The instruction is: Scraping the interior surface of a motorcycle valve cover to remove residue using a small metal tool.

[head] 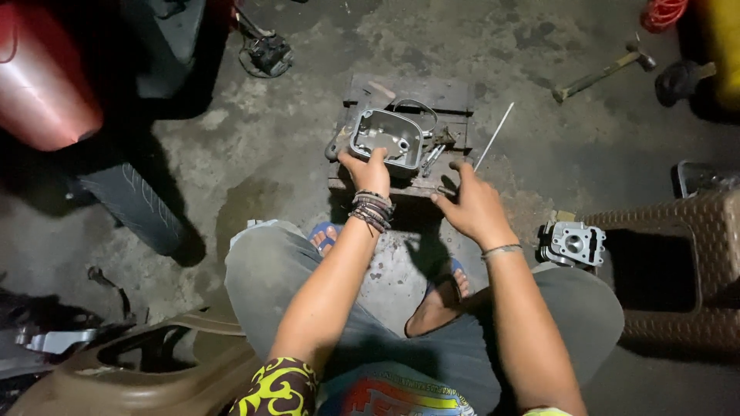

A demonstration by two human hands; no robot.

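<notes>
Grimy concrete floor [254, 154] with a small wooden block [432, 96] on it, and the grey metal engine cover [387, 137] sits open-side up on that block. Left hand [367, 171] pinches the cover's near rim, right hand [472, 204] just right of the cover, fingers curled on a thin metal rod [493, 137]. Hammer [603, 72] lies well off to the block's right.

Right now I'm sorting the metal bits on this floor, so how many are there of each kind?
Grey cast-metal engine parts: 2, the open cover under the left hand and the finned block beside the brown stool
Wooden-handled hammers: 1
Thin metal rods: 1
Total: 4
</notes>
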